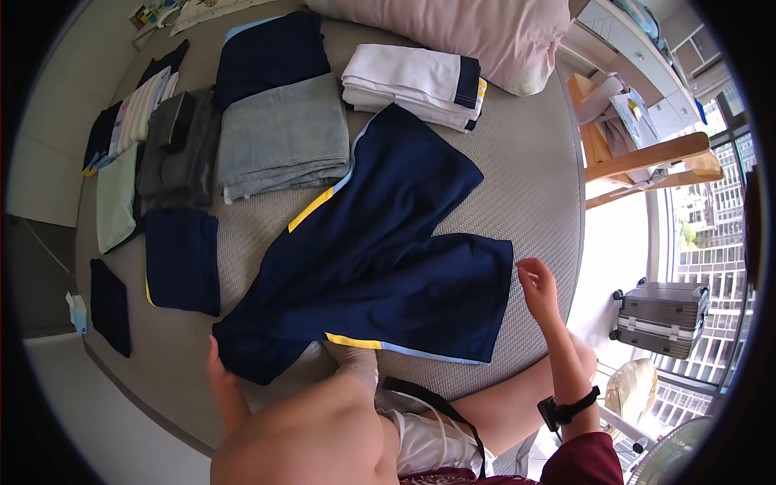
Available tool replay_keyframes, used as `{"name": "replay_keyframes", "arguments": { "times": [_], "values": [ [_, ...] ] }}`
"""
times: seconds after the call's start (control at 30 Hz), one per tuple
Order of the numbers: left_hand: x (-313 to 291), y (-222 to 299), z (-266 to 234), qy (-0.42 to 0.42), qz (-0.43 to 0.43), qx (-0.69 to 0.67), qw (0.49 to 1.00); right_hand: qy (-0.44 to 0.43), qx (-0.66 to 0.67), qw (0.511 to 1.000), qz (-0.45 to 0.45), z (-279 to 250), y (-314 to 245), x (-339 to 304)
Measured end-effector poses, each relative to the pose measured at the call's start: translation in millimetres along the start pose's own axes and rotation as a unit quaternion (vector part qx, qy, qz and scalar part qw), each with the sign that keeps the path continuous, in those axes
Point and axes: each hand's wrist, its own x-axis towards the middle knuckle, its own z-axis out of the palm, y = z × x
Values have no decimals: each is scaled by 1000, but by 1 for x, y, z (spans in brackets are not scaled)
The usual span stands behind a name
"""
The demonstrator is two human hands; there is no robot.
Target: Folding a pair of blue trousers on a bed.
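A pair of navy shorts (380, 234) with yellow and light-blue side stripes lies spread in front of me, its legs toward the right and far side. At the waistband end on the left, my left hand (220, 370) is closed on the edge, some fingers hidden by the cloth. My right hand (539, 287) hovers just beyond the hem of the nearer leg. Its fingers are loosely bent and apart, with nothing in them.
Folded grey jeans (283, 133), white clothes (412, 81), a navy folded garment (182, 260) and other stacks lie on the grey bed (533, 162). A pink pillow (485, 36) lies at the far side. A wooden chair (647, 158) and a suitcase (659, 318) stand right of the bed.
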Motion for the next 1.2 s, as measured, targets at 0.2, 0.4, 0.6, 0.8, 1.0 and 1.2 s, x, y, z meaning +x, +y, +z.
{"name": "replay_keyframes", "arguments": {
  "times": [0.2, 0.4, 0.6, 0.8, 1.0, 1.2],
  "values": [
    [6, 14, 66, 106, -76, 62, 989, -8, 81, 996, 33, 29, -22, 65],
    [-138, -35, 112, -68, -272, 196, 940, -8, -57, 974, -221, 22, -43, -3],
    [-152, -63, 109, -56, -258, 201, 943, -333, -299, 813, -373, 4, -30, -100],
    [-157, -61, 110, -87, -250, 209, 942, -336, -304, 786, -421, -14, 18, -81],
    [-151, -63, 110, -119, -259, 214, 934, -321, -231, 788, -472, -16, 11, -55],
    [-105, -14, 109, -104, -190, 182, 959, -59, -33, 973, -219, 19, -60, 32]
  ]
}}
